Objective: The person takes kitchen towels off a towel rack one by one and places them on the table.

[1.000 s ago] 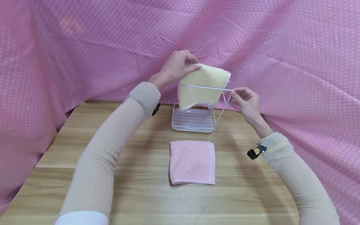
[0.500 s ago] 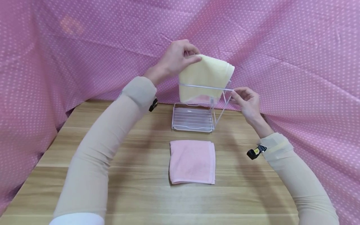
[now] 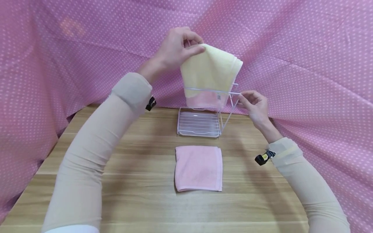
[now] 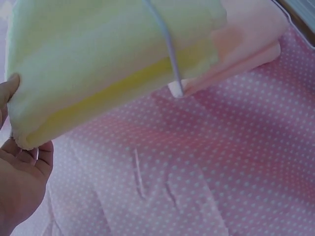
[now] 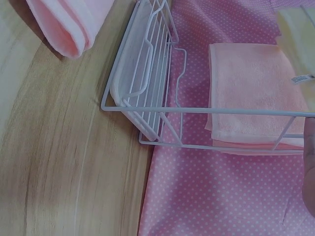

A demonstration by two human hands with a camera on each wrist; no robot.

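Observation:
My left hand (image 3: 177,47) pinches the upper left corner of a folded yellow towel (image 3: 211,69), its thumb on the near face. The towel hangs from that hand behind the top front rail of a white wire rack (image 3: 211,91), its lower part below rail height. Below the yellow towel's lower edge shows a pink towel (image 5: 256,88), hanging in the rack's upper part. My right hand (image 3: 256,108) holds the right end of the top rail between thumb and fingers. In the left wrist view, the yellow towel (image 4: 98,64) shows several folded layers at the gripped edge.
The rack's slatted base and tray (image 3: 199,124) stand near the back edge of the wooden table (image 3: 140,194). A second pink towel (image 3: 198,168) lies folded flat in front of it. A pink dotted cloth (image 3: 102,42) hangs behind and at both sides.
My left hand has risen and moved slightly left, drawing the yellow towel upward behind the rail. More of the hanging pink towel now shows beneath it. My right hand has stayed on the rack.

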